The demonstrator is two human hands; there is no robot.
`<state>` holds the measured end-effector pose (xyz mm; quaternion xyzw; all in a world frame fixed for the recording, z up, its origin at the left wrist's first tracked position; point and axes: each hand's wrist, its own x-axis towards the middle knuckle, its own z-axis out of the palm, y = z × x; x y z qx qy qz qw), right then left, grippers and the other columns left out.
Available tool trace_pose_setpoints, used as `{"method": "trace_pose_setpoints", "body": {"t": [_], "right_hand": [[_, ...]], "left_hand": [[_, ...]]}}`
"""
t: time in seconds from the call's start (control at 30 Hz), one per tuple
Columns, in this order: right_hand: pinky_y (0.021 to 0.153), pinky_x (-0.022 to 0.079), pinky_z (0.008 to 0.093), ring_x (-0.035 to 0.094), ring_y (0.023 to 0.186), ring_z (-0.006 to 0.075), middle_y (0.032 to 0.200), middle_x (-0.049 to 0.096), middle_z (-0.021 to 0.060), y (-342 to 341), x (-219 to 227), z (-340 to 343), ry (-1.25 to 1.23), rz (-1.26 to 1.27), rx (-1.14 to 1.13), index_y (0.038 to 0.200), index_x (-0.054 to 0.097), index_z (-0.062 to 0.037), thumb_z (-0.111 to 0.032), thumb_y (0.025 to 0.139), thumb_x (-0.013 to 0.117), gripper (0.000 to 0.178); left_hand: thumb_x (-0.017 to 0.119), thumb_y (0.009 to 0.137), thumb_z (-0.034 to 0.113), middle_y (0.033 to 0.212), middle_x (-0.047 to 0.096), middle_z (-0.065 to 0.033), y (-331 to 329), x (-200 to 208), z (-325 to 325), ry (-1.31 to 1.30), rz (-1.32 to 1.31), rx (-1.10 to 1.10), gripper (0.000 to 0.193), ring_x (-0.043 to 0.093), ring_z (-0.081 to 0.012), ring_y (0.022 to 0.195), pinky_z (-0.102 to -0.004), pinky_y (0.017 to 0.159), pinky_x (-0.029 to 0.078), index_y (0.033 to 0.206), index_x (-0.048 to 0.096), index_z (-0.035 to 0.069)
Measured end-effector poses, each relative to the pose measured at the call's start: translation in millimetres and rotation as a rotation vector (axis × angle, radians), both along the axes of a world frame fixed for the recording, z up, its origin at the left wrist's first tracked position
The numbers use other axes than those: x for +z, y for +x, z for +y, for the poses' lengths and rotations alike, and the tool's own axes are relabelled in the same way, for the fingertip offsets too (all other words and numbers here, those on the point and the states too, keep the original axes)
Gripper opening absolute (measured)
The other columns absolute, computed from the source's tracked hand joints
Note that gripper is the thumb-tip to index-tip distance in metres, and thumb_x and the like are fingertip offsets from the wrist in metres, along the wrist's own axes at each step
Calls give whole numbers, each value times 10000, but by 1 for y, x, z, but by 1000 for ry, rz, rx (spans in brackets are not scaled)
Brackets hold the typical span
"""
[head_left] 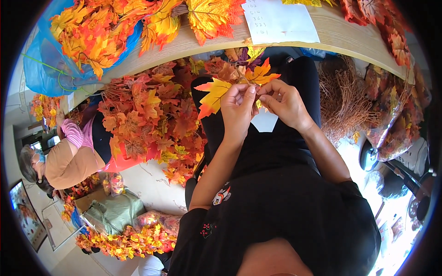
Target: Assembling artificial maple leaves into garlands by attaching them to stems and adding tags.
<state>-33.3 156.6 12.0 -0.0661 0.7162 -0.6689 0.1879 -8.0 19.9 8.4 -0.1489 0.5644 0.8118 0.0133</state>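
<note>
My left hand [238, 110] is pinched, thumb against fingers, on an artificial maple leaf spray. One yellow leaf with orange tips [212, 95] sticks out to the left beside that hand. A second yellow-orange leaf [261, 73] stands up between the two hands. My right hand [286, 105] has its fingertips closed at the leaves' stems, almost touching the left thumb; the thin part it grips is mostly hidden. Just beyond the hands are a small yellow leaf [254, 53] and a dark purple leaf [243, 56], and I cannot tell whether they join the held spray.
A wooden table edge [285, 47] curves across the far side, bearing a handwritten paper [281, 23] and leaf bunches [99, 34]. Red-orange leaves [147, 115] are heaped at my left. Thin brown stems [343, 99] and a clear bag of leaves [396, 110] lie right. A co-worker [76, 158] is at far left.
</note>
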Motion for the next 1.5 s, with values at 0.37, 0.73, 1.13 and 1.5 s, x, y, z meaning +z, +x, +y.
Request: {"method": "trace_pose_setpoints", "body": {"t": [0.37,0.73,1.13,1.5], "right_hand": [[497,383,167,480,599,14,744,554,5,0,1,1,52,-52,10,887,573,44,-33,834,594,95],[501,400,185,488,584,24,679,585,6,4,-3,-4,-104,-64,-63,837,610,32,-98,828,622,131],[464,332,161,444,552,9,694,566,-18,-4,1,1,-155,-211,-18,927,608,20,-136,836,630,182],[531,443,224,543,571,63,666,632,65,-19,6,6,120,131,-81,827,644,36,-108,782,651,151]], "left_hand": [[543,889,91,713,575,-26,0,0,3,-101,67,15,97,469,-49,472,-178,404,353,896,550,-6],[579,860,64,726,586,-28,6,4,-1,-57,50,-29,69,492,-38,491,-169,416,392,874,558,0],[546,877,50,691,570,-35,0,-7,-4,-125,139,-85,74,507,-73,504,-201,449,412,905,569,-14],[554,872,74,831,594,-67,1,1,-15,-59,44,-271,290,547,-76,655,-206,561,444,1136,521,-42]]}}
